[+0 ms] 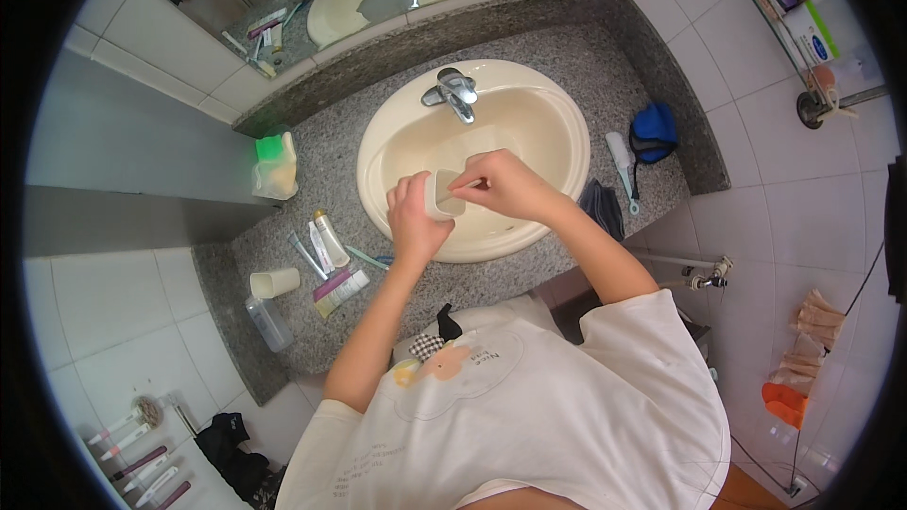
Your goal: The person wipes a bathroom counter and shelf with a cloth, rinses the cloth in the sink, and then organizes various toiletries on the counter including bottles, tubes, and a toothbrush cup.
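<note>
My left hand point(414, 223) grips an off-white cup point(446, 209) over the front of the oval cream washbasin point(560, 198). The cup is tilted, with its mouth turned to the right. My right hand point(510, 184) has its fingertips at the mouth of the cup, pinched on a thin pale item point(468, 185); the fingers hide most of it, so I cannot tell what it is. Behind both hands stands a chrome faucet point(453, 92), and no stream of water shows under its spout.
On the granite counter point(397, 297) to the left lie several tubes point(331, 239), a toothbrush point(367, 256), a second cup point(275, 283) and a clear plastic container point(269, 324). To the right are a long-handled brush point(621, 166), a blue pouch point(653, 132) and a dark cloth point(602, 207).
</note>
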Available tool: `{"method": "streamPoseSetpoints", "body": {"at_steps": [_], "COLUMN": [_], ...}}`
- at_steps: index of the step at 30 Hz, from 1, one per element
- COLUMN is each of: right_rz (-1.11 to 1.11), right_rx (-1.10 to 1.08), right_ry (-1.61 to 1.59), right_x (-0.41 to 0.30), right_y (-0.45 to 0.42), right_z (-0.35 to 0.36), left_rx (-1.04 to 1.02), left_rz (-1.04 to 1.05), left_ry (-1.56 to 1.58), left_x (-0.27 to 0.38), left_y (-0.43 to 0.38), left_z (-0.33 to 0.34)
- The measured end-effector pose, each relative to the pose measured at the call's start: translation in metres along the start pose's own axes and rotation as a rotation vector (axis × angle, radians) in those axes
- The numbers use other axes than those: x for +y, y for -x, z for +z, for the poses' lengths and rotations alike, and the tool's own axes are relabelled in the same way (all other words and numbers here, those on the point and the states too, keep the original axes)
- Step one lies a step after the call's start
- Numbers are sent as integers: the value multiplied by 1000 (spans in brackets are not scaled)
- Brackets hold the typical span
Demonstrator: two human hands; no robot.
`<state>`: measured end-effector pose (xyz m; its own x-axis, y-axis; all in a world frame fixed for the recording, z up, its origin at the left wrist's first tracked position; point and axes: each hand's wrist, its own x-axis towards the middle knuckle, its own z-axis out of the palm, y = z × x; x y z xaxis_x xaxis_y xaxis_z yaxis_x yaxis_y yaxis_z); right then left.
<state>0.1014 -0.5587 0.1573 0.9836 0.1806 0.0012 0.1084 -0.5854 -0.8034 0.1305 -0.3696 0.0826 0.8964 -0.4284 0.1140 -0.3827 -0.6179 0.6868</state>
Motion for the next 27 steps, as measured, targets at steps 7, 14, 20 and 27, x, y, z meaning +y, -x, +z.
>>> {"method": "streamPoseSetpoints", "body": {"at_steps": [7,14,20,27], "right_rz": [234,330,396,371], "right_rx": [329,557,623,633], "right_ry": [-100,-93,-20,75], "right_x": [45,81,91,91], "right_y": [43,79,86,83], "right_z": [-25,-32,-30,-20], "left_rx": [-127,-61,-85,-164], "left_rz": [82,322,376,164], "left_ry": [-541,-886,-1038,-519], "left_x": [-9,-30,-20,-21], "left_y": [-28,-35,-44,-42], "left_z": [-12,-14,-19,-38]}}
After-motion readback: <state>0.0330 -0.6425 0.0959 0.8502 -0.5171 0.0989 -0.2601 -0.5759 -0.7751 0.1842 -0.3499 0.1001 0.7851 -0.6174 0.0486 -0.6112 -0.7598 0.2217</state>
